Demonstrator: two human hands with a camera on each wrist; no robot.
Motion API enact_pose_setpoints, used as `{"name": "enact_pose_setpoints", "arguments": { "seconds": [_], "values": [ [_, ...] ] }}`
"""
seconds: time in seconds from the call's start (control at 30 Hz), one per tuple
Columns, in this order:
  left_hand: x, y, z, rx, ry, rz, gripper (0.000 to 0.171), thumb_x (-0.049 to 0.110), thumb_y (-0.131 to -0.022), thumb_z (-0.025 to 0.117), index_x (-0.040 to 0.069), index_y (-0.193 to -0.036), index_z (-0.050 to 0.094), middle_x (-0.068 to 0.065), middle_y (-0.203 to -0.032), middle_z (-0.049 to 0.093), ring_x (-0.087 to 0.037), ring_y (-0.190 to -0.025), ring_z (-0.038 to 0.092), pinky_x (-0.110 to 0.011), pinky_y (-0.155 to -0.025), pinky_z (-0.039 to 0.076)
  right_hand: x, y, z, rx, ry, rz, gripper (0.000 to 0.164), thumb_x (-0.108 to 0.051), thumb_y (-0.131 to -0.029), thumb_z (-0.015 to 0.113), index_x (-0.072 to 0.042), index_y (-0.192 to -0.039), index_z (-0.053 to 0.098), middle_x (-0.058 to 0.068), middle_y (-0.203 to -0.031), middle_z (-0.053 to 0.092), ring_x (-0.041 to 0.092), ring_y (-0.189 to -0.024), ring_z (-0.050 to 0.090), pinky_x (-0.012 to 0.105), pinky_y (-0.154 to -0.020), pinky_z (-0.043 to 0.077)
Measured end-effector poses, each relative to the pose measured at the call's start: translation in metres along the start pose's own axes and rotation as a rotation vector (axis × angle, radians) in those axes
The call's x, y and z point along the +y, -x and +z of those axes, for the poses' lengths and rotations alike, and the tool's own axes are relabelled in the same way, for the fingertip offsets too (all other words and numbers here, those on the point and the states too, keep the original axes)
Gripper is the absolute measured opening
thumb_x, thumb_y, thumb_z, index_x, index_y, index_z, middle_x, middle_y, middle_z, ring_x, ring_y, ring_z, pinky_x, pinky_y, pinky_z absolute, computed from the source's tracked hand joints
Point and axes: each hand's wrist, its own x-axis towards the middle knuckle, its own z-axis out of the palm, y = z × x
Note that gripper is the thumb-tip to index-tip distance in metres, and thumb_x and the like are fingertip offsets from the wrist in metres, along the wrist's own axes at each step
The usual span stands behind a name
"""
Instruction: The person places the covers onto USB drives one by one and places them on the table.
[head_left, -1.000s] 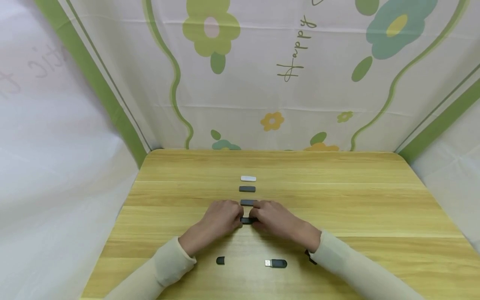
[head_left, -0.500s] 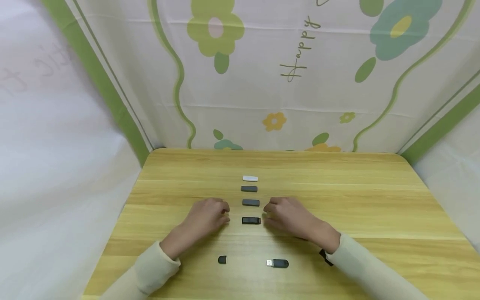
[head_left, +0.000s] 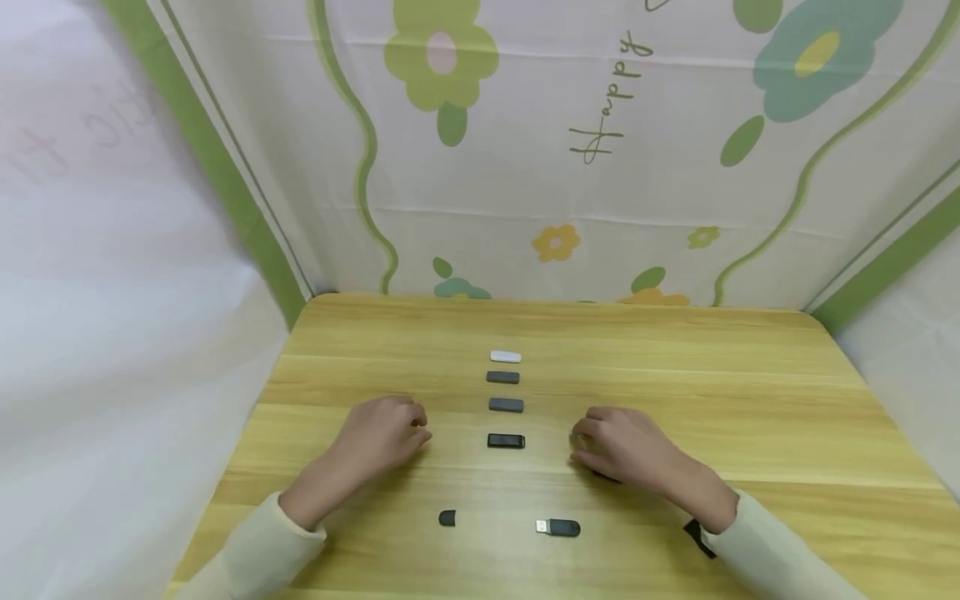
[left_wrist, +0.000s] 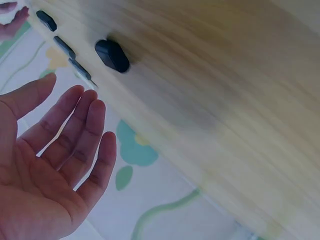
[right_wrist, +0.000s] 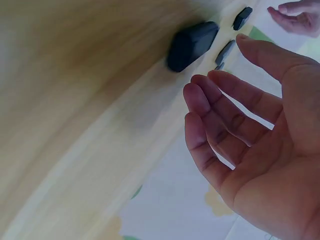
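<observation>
On the wooden table, a short column of USB sticks lies between my hands: a white stick [head_left: 506,357] farthest away, a dark grey stick [head_left: 503,377], a grey stick [head_left: 506,405] and a black stick [head_left: 506,441] closest. Nearer the front lie a loose black cap [head_left: 447,518] and a USB stick with a bare metal plug [head_left: 558,527], well apart. My left hand [head_left: 378,433] hovers left of the column with loosely bent fingers and holds nothing. To the right, my right hand [head_left: 630,450] is likewise relaxed, holding nothing. Both palms show bare in the wrist views.
The table [head_left: 750,392] ends at a white floral curtain [head_left: 495,183] behind it, with more white cloth on both sides. A small dark thing [head_left: 606,477] shows under the right hand, mostly hidden. A black strap-like piece [head_left: 699,537] sits by the right cuff.
Both hands have let go of the black stick and drawn apart, the left hand leftward and the right hand rightward. The black stick stays in the column.
</observation>
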Motion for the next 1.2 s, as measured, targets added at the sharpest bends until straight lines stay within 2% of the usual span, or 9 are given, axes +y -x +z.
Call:
{"name": "enact_pose_setpoints", "arguments": {
  "seconds": [0.13, 0.3, 0.5, 0.63, 0.87, 1.2],
  "values": [
    [-0.01, 0.012, -0.003, -0.035, -0.01, -0.033, 0.016, 0.029, -0.088, 0.088, 0.015, -0.094, 0.081, 0.003, -0.093, 0.075, -0.017, -0.081, 0.071, -0.038, -0.065, 0.058, 0.006, 0.014, 0.001, 0.001, 0.009, 0.023, 0.028, -0.036, -0.086, 0.089, -0.012, -0.097, 0.08, -0.004, -0.087, 0.069, 0.005, -0.069, 0.06, 0.026, -0.06, 0.052],
    [-0.02, 0.02, -0.005, -0.08, -0.011, -0.003, 0.026, 0.03, -0.079, 0.094, 0.016, -0.095, 0.081, 0.004, -0.092, 0.073, -0.017, -0.082, 0.069, -0.039, -0.065, 0.057, 0.008, 0.029, 0.002, 0.021, -0.02, 0.016, 0.029, -0.037, -0.083, 0.091, -0.013, -0.094, 0.079, -0.006, -0.088, 0.067, 0.001, -0.071, 0.055, 0.024, -0.06, 0.05],
    [-0.023, 0.026, -0.004, -0.115, -0.03, 0.006, 0.033, 0.029, -0.072, 0.099, 0.014, -0.093, 0.079, 0.003, -0.09, 0.072, -0.02, -0.084, 0.069, -0.04, -0.068, 0.058, 0.008, 0.041, 0.003, 0.018, -0.039, 0.037, 0.03, -0.032, -0.081, 0.093, -0.012, -0.097, 0.079, -0.007, -0.09, 0.064, -0.001, -0.073, 0.051, 0.022, -0.061, 0.048],
    [-0.022, 0.029, -0.003, -0.103, -0.053, 0.008, 0.032, 0.029, -0.07, 0.1, 0.014, -0.088, 0.078, 0.004, -0.086, 0.07, -0.019, -0.079, 0.068, -0.038, -0.065, 0.057, 0.008, 0.044, 0.005, 0.05, -0.057, 0.032, 0.026, -0.024, -0.079, 0.094, -0.012, -0.096, 0.079, -0.007, -0.09, 0.064, 0.0, -0.073, 0.052, 0.022, -0.06, 0.049],
    [-0.022, 0.033, 0.002, -0.085, -0.029, -0.003, 0.025, 0.021, -0.073, 0.098, 0.016, -0.081, 0.075, 0.007, -0.08, 0.067, -0.014, -0.073, 0.065, -0.034, -0.063, 0.055, 0.005, 0.049, 0.01, 0.098, -0.115, -0.002, 0.021, -0.011, -0.08, 0.093, -0.011, -0.095, 0.079, -0.006, -0.089, 0.067, 0.001, -0.074, 0.059, 0.023, -0.061, 0.052],
    [-0.023, 0.035, 0.005, -0.061, -0.005, -0.027, 0.023, 0.018, -0.077, 0.096, 0.018, -0.079, 0.073, 0.008, -0.079, 0.067, -0.012, -0.072, 0.063, -0.035, -0.061, 0.054, 0.005, 0.051, 0.013, 0.11, -0.13, -0.013, 0.019, -0.008, -0.08, 0.092, -0.01, -0.094, 0.08, -0.006, -0.089, 0.066, 0.0, -0.076, 0.059, 0.021, -0.062, 0.051]
  ]
}}
